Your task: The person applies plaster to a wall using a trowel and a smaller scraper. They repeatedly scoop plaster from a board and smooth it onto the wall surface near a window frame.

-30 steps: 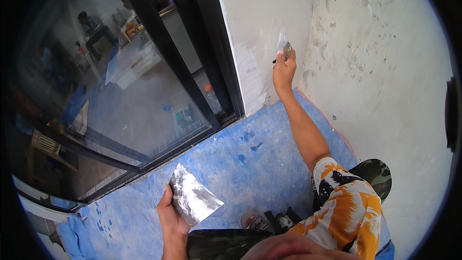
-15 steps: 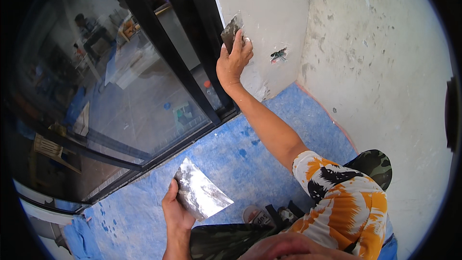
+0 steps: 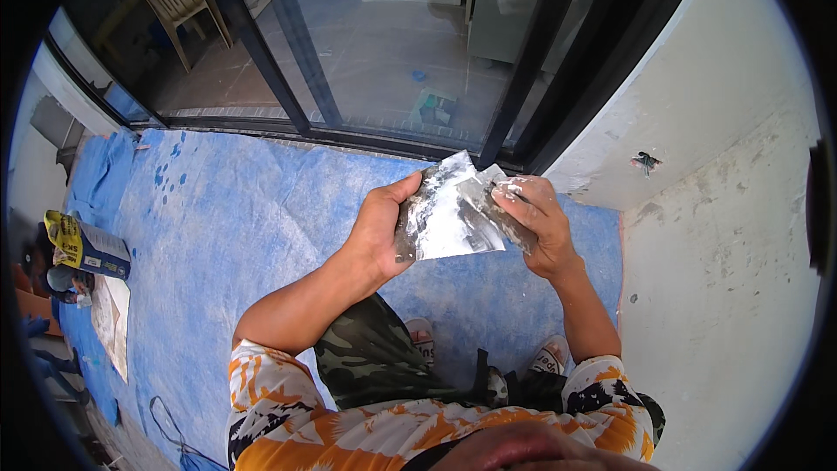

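Note:
My left hand (image 3: 377,225) is closed on one side of a broad metal putty knife (image 3: 445,214), whose face carries smeared white putty. My right hand (image 3: 542,220) grips a second, smaller putty knife (image 3: 495,201), its fingers flecked with white. The two blades overlap in front of my body, the right one lying across the right part of the left one. Their handles are hidden by my hands.
Blue sheeting (image 3: 235,201) covers the floor. Ahead stands a black-framed glass door (image 3: 384,61); to the right, a patchy wall (image 3: 724,235) has a hole with wires (image 3: 645,162). At far left are a yellow-and-blue bag (image 3: 87,244) and a cable (image 3: 179,436).
My right hand has come away from the wall beside the door frame, down to the blade in my left hand. My left hand has moved up, and the view has swung left.

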`<state>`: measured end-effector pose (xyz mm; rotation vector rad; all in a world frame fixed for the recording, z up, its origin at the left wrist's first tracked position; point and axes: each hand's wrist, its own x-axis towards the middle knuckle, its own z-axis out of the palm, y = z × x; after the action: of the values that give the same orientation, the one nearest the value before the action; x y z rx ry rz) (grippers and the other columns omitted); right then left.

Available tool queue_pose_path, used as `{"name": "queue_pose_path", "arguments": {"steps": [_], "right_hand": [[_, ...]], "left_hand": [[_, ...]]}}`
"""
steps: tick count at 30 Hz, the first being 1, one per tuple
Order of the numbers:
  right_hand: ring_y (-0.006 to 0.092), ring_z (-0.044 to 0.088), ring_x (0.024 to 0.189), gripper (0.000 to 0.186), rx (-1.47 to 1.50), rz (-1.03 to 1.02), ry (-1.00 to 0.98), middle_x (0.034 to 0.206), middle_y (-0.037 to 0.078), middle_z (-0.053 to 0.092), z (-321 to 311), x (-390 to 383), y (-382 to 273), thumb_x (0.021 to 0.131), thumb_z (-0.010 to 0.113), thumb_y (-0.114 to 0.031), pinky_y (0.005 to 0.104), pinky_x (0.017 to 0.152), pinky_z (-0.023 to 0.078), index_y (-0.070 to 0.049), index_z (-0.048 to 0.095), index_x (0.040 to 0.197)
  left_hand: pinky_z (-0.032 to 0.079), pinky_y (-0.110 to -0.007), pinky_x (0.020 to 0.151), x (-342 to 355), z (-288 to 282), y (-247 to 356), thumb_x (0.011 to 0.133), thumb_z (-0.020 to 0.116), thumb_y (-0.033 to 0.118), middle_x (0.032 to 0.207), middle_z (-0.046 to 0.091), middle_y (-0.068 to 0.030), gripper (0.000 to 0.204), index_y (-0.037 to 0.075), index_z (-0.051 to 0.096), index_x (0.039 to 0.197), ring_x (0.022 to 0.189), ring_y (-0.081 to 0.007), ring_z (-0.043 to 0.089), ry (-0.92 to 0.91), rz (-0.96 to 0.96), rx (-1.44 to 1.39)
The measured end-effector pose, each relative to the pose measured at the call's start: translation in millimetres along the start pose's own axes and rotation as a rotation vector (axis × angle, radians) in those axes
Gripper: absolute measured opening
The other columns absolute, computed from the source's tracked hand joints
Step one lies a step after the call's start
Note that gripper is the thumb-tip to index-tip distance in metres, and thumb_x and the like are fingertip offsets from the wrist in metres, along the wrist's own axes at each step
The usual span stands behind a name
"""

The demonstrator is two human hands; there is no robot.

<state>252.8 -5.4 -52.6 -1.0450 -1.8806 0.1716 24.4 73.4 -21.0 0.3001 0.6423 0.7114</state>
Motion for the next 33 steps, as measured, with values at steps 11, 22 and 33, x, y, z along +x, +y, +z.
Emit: {"name": "queue_pose_path", "arguments": {"steps": [11,22,33], "right_hand": [[0.0290,0.068,0.108,0.031,1.760,0.858,0.320,0.115,0.016,0.069,12.4,19.1,-10.9,0.095,0.058,-0.013,0.0420,0.093,0.058,0.003,0.059,0.122],[0.0260,0.059,0.125,0.042,1.342,1.043,-0.103,0.137,0.015,0.060,33.9,61.8,156.5,0.104,0.055,-0.019,0.0441,0.107,0.046,0.004,0.053,0.139],[0.0254,0.067,0.109,0.035,1.304,1.416,-0.400,0.125,0.012,0.067,183.9,-35.8,202.5,0.098,0.060,-0.010,0.0424,0.093,0.056,-0.001,0.058,0.132]], "left_hand": [[0.045,-0.045,0.099,-62.8,12.9,-1.5,0.090,0.071,0.022,0.138,0.057,-0.0180,0.047,0.014,0.065,0.136,0.115,-0.0345,0.059,-0.428,1.582,1.729],[0.051,-0.030,0.064,-375.8,-228.4,-91.0,0.101,0.064,0.021,0.082,0.068,-0.0066,0.028,-0.001,0.063,0.118,0.070,-0.0120,0.063,1.600,0.584,0.985],[0.053,-0.048,0.079,-490.6,-292.5,-448.7,0.094,0.064,0.022,0.093,0.072,-0.0217,0.020,0.009,0.073,0.106,0.091,-0.0413,0.069,2.344,-0.260,0.846]]}}
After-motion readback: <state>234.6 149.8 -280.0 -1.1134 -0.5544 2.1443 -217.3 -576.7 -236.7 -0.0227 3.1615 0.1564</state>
